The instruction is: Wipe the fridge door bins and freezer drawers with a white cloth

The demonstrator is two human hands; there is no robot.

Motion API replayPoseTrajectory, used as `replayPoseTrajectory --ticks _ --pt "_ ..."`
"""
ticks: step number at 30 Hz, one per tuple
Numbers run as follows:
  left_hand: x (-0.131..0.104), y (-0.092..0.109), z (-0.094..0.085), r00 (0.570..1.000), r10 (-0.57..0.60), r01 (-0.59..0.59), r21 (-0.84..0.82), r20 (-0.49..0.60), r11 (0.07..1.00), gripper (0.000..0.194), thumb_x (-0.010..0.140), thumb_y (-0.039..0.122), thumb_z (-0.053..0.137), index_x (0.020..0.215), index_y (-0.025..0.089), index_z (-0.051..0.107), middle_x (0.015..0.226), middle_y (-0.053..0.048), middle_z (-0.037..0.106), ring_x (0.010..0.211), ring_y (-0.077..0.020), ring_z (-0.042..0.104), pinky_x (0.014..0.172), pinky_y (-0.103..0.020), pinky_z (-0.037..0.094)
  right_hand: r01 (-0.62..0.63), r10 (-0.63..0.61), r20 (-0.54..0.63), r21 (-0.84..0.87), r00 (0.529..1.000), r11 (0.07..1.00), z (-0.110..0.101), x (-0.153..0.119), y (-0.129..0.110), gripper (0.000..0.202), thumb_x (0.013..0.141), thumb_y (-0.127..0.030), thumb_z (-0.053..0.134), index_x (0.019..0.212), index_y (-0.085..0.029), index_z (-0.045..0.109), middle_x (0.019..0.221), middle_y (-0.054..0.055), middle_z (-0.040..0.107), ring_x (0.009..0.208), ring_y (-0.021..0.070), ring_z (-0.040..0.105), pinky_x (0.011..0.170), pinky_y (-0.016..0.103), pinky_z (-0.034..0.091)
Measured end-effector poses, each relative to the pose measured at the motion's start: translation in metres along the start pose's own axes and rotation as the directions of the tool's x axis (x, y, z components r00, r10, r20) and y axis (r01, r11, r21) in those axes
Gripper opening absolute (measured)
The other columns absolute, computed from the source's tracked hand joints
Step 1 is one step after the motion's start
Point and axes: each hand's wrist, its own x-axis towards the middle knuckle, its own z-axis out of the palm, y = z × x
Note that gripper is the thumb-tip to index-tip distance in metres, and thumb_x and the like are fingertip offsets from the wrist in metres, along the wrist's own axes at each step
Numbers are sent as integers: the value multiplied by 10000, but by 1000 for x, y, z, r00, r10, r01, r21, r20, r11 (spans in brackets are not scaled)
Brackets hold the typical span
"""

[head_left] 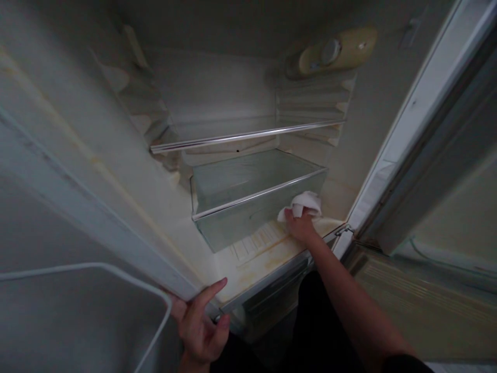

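Inside an opened fridge, my right hand grips a crumpled white cloth low on the right side. The cloth lies against the front of the clear crisper drawer, just above the fridge floor, which carries yellowish-brown stains. At the lower left corner of the opening, my left hand rests by the fridge's side edge, its fingers spread and nothing in them.
A glass shelf with a shiny front trim spans the cabinet above the drawer. A yellowed control housing with a round knob sits upper right. The fridge door stands open at right. A white cable loops at lower left.
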Motion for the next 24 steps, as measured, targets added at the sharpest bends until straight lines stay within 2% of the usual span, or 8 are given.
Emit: replayPoseTrajectory --ticks 3,5,8,10,13,17,21,24 --pt "0 2 1 999 -38 38 2 3 999 376 831 447 572 990 155 746 1006 -120 622 1055 -306 527 1065 -497 375 52 -40 161 -74 986 996 -5 -38 -37 667 1026 -497 252 1399 -43 566 1428 316 500 1367 467 416 1123 669 221" --pt "-1 2 1 998 -55 55 31 -2 998 395 828 479 564 971 160 749 957 -119 638 1062 -318 523 1033 -492 402 221 -218 229 13 949 975 -12 -61 -67 717 1019 -560 254 1424 -47 548 1456 293 487 1398 452 382 1164 644 168" --pt "-5 -1 0 998 -66 66 64 -6 996 397 832 496 545 953 174 744 857 -101 680 991 -308 559 1008 -484 426 513 -532 105 167 840 842 -14 -93 -111 630 1015 -515 336 1441 -95 534 1468 237 494 1388 420 391 1168 631 208" --pt "-8 -4 -1 998 -67 66 63 14 996 384 821 495 554 945 181 738 849 -89 704 889 -283 584 977 -472 450 689 -705 14 203 709 696 -9 -109 -133 542 987 -454 427 1309 -67 628 1345 240 580 1304 388 470 1150 590 288" --pt "-13 -11 -3 998 -54 52 64 29 997 355 808 485 569 925 193 733 856 -82 729 781 -258 590 933 -472 471 768 -776 -75 233 626 597 3 -121 -141 441 920 -405 543 1149 -57 686 1176 222 639 1191 352 531 1120 532 367" --pt "-20 -20 -7 998 -29 24 89 57 996 345 812 503 572 898 210 733 803 -74 731 719 -249 582 903 -479 478 699 -696 -131 294 706 652 6 -109 -101 456 942 -398 521 1286 -118 624 1366 157 573 1291 310 484 1160 469 365" --pt "-25 -26 -9 999 2 -8 147 37 989 392 814 559 564 891 217 738 726 -65 701 750 -260 574 995 -520 413 466 -455 -99 202 885 862 -2 -83 -17 486 1008 -340 414 1412 -105 546 1516 167 463 1422 302 401 1199 474 323" --pt "-28 -31 -8 1000 -15 13 137 16 990 435 777 628 578 817 228 742 696 -68 691 733 -262 549 1003 -544 384 278 -268 -122 77 956 957 -7 -68 51 501 1025 -329 367 1401 -59 558 1482 212 490 1410 330 427 1185 501 339"
